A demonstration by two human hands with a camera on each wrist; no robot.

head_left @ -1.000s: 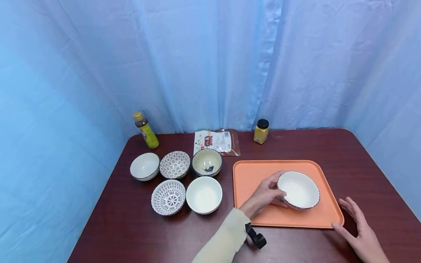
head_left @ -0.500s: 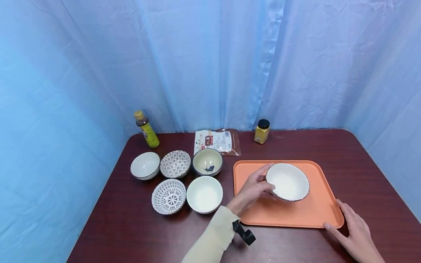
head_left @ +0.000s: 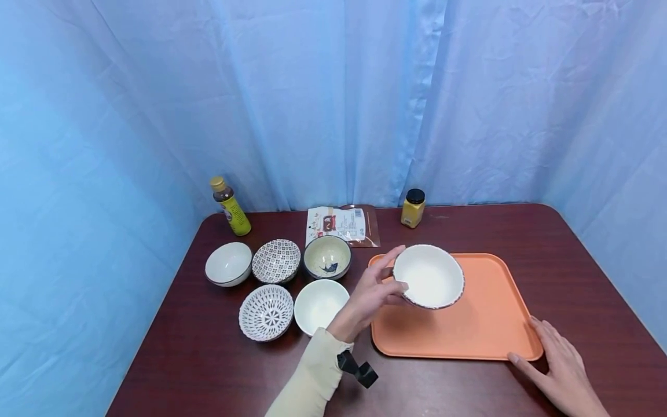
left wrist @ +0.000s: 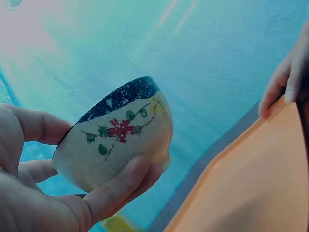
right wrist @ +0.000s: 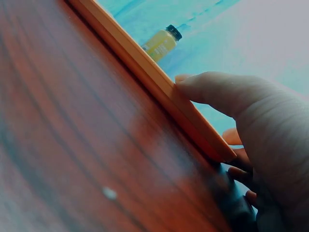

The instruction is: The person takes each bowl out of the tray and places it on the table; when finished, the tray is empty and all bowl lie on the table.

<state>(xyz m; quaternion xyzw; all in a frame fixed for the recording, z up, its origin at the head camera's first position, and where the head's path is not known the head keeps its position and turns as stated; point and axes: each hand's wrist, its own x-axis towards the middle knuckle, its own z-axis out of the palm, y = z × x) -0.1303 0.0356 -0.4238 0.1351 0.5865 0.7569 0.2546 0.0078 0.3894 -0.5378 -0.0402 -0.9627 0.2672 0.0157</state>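
Note:
My left hand [head_left: 362,304] grips a white bowl [head_left: 428,277] by its left side, raised over the left part of the orange tray [head_left: 464,330]. The mouth of the bowl faces me in the head view, its inside plain white with a dark speckled rim. In the left wrist view the outside of the bowl [left wrist: 128,135] has a red flower, green leaves and a dark band. My right hand [head_left: 565,368] rests at the tray's near right corner, thumb on the front edge and fingers along the right side. In the right wrist view, the thumb touches the tray's rim [right wrist: 145,72].
Left of the tray stand several bowls: a plain white bowl [head_left: 319,307], a blue-rimmed one [head_left: 327,255], patterned bowls [head_left: 266,313] and a dark-rimmed white bowl [head_left: 229,263]. Behind them are a yellow-labelled bottle [head_left: 234,214], a food packet [head_left: 344,223] and a black-lidded jar [head_left: 413,209].
My left hand has carried the bowl leftward and up from the middle of the tray, turning its mouth more toward me. My right hand has come in against the tray's corner.

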